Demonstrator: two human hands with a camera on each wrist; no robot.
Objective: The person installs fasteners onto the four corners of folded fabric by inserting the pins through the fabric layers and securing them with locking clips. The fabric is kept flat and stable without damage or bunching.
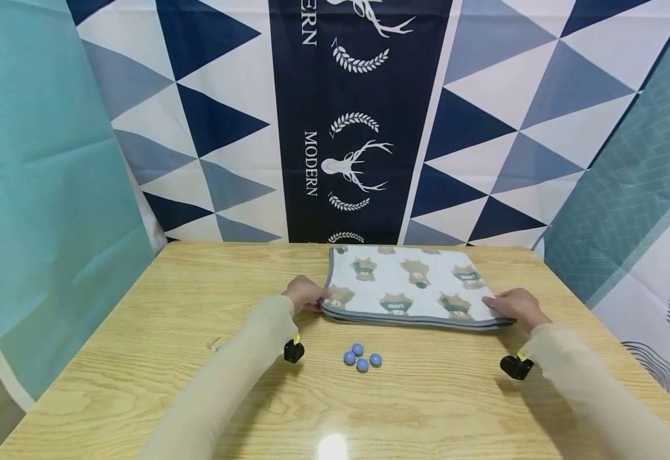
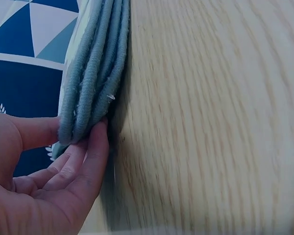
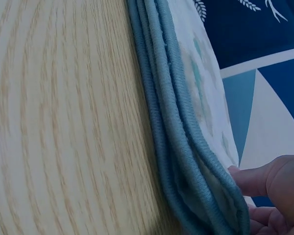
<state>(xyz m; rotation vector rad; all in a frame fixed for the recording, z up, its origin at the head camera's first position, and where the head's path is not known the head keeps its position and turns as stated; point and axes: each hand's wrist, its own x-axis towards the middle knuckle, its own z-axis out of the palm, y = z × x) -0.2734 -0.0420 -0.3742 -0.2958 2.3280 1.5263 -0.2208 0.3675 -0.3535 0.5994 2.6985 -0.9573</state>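
Note:
A folded white blanket (image 1: pixel 410 284) with a bear print and grey-blue piped edges lies at the far side of the table, its layers stacked. At its near left corner my left hand (image 1: pixel 306 292) pinches the layers, thumb on top and fingers underneath; the left wrist view shows the piped edges (image 2: pixel 95 73) between thumb and fingers. My right hand (image 1: pixel 518 305) holds the near right corner. In the right wrist view the thumb lies on the top layer beside the piping (image 3: pixel 174 107), and the other fingers are partly hidden behind the corner.
Several small blue balls (image 1: pixel 362 365) sit together on the wooden table (image 1: pixel 415 409) in front of the blanket. A small pale item (image 1: pixel 217 348) lies left of my left forearm, partly hidden. A patterned cloth (image 1: pixel 225 128) hangs behind the table.

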